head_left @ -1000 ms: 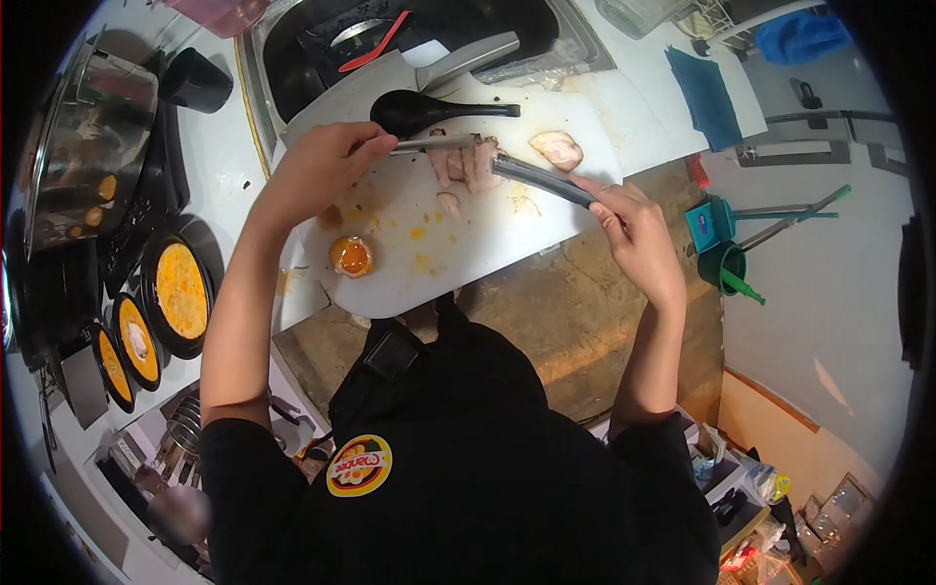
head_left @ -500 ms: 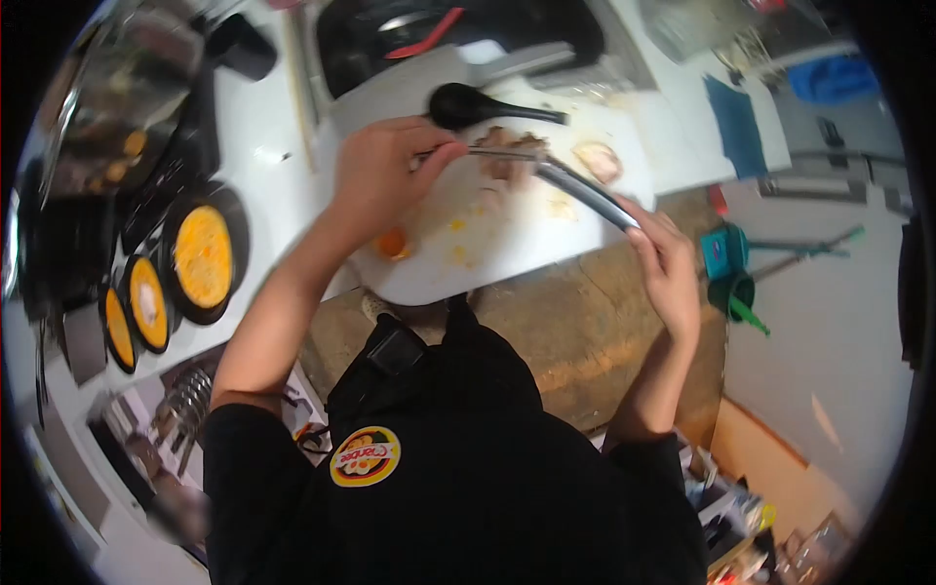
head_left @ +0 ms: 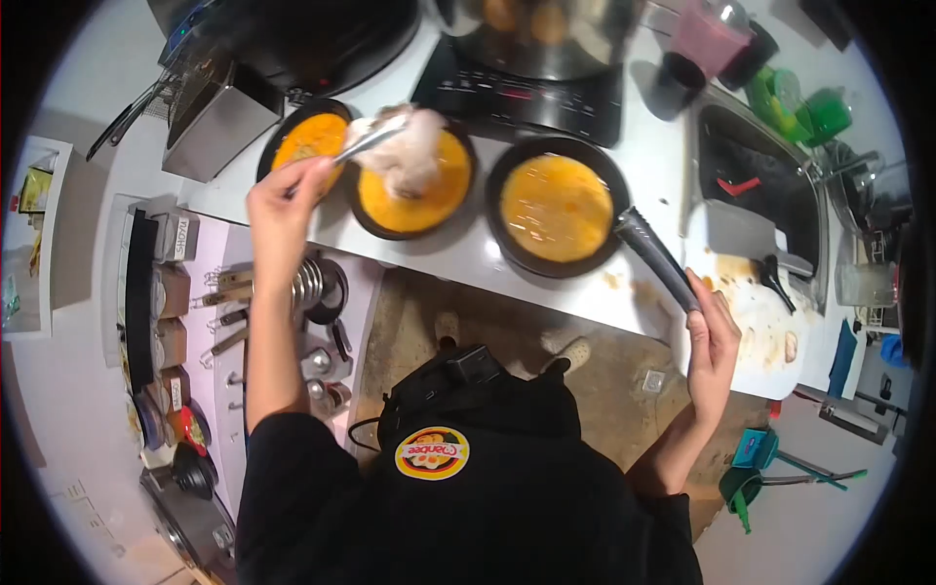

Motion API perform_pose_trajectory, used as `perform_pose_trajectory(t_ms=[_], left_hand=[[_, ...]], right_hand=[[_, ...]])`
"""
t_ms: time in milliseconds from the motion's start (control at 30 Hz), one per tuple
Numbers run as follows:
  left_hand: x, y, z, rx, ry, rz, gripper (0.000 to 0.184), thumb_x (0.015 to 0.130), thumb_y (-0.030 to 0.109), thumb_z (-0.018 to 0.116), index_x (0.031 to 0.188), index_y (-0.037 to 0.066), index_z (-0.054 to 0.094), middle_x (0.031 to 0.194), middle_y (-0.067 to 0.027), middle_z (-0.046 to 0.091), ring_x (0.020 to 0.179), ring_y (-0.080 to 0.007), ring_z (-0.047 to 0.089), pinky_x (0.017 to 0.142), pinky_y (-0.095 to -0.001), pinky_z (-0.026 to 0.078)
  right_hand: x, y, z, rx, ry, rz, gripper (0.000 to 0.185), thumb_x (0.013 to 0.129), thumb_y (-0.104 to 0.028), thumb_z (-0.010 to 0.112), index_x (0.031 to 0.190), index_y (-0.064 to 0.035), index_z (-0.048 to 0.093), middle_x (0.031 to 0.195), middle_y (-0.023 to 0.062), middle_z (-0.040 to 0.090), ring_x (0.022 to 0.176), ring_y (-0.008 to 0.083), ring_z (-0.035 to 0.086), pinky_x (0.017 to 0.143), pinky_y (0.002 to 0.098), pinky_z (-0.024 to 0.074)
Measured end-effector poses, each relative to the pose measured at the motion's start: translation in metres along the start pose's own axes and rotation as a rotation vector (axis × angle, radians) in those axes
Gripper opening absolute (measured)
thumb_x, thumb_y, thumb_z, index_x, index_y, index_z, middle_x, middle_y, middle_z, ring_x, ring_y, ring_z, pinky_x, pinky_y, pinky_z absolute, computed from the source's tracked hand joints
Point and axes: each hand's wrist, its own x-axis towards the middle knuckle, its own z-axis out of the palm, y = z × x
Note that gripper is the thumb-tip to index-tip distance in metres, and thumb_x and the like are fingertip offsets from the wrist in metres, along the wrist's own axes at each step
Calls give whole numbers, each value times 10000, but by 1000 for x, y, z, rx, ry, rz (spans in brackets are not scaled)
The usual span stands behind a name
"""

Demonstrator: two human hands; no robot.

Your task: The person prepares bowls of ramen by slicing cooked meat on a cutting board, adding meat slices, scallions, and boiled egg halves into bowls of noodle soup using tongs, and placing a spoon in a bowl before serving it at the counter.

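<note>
Pinched in my left hand (head_left: pixel 286 207) is a thin metal utensil (head_left: pixel 375 139), probably tongs or tweezers. Its tips meet a blurred clump of pale cooked meat (head_left: pixel 408 161) over the middle black bowl (head_left: pixel 392 233) of orange soup. Another black bowl (head_left: pixel 264 164) with orange contents stands beside my left hand. My right hand (head_left: pixel 714 336) grips a long dark tool (head_left: pixel 655 255) with a metallic sheen; I cannot make out its kind. That tool's far end is at the rim of the right black bowl (head_left: pixel 556 267), also holding orange soup.
An induction cooker (head_left: pixel 590 125) with a large metal pot (head_left: pixel 565 63) stands behind the bowls. At the right are a sink (head_left: pixel 756 161) and a white cutting board (head_left: pixel 765 380) bearing a black ladle (head_left: pixel 776 285). A metal container (head_left: pixel 210 136) stands at the left.
My view and both hands have turned left from the cutting board to the bowls. The meat, which was on the board, now hangs at the metal utensil over the middle bowl.
</note>
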Motion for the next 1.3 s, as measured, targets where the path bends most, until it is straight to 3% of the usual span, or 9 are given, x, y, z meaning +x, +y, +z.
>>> perform_pose_trajectory(t_ms=[267, 567, 767, 867, 1100, 1133, 1167, 1200, 1300], left_hand=[[64, -159, -108, 343, -121, -48, 241, 896, 211, 678, 1005, 1, 727, 701, -58, 667, 642, -90, 581, 606, -246, 455], [79, -159, -113, 494, -95, 52, 285, 893, 371, 639, 1028, 130, 712, 925, -116, 699, 822, -289, 676, 702, -363, 512], [93, -158, -118, 512, 61, 90, 256, 926, 358, 620, 1059, 151, 689, 993, -81, 709, 883, -233, 690, 767, -333, 508], [99, -122, -107, 124, -31, 196, 247, 984, 231, 566, 1133, 51, 647, 970, -9, 643, 857, -84, 560, 784, -222, 451], [5, 83, 82, -279, -751, -33, 301, 969, 188, 533, 1206, 28, 625, 889, 13, 574, 819, -60, 508, 716, -200, 390], [-8, 109, 120, -133, -854, 163, 300, 967, 190, 526, 1191, 17, 626, 877, 8, 584, 811, -71, 513, 705, -205, 392], [-35, 133, 159, -317, -919, 47, 315, 973, 209, 509, 1163, -15, 623, 848, -4, 588, 803, -88, 520, 708, -233, 407], [-44, 146, 205, -262, -1047, 233, 335, 971, 223, 503, 1158, -32, 616, 834, -43, 598, 800, -117, 542, 735, -260, 431], [-93, 184, 333, -268, -1188, 242, 301, 942, 209, 495, 1014, -36, 653, 765, -109, 629, 749, -213, 602, 744, -333, 469]], right_hand=[[34, -105, 168, 87, -95, 3, 314, 912, -65, 559, 1208, 13, 625, 839, 129, 600, 768, 231, 514, 759, 320, 430], [9, -137, 201, -23, -65, 69, 341, 897, -41, 568, 1233, -12, 622, 711, 97, 459, 682, 220, 425, 684, 301, 396], [-17, -126, 166, -59, 23, 151, 344, 891, -26, 557, 1229, -4, 619, 705, 103, 461, 688, 220, 435, 690, 306, 399], [-40, -103, 128, -54, 140, 212, 339, 890, -19, 547, 1220, -6, 621, 717, 114, 500, 695, 215, 466, 693, 316, 412], [-114, 25, -29, -229, 535, 484, 326, 947, -71, 528, 1260, -28, 605, 891, 141, 634, 830, 192, 558, 796, 308, 452], [-128, 51, -57, -171, 642, 532, 321, 963, -85, 519, 1268, -27, 599, 988, 152, 676, 906, 177, 588, 842, 307, 459], [-140, 74, -84, -172, 693, 568, 320, 982, -121, 504, 1274, -26, 593, 1154, 162, 667, 1006, 157, 589, 897, 310, 454], [-149, 90, -107, -163, 687, 577, 320, 982, -121, 504, 1274, -26, 593, 1154, 162, 667, 1006, 157, 589, 897, 310, 454], [-167, 138, -170, -303, 714, 782, 331, 991, -162, 493, 1269, -10, 591, 1072, 156, 694, 903, 160, 603, 849, 306, 468]])
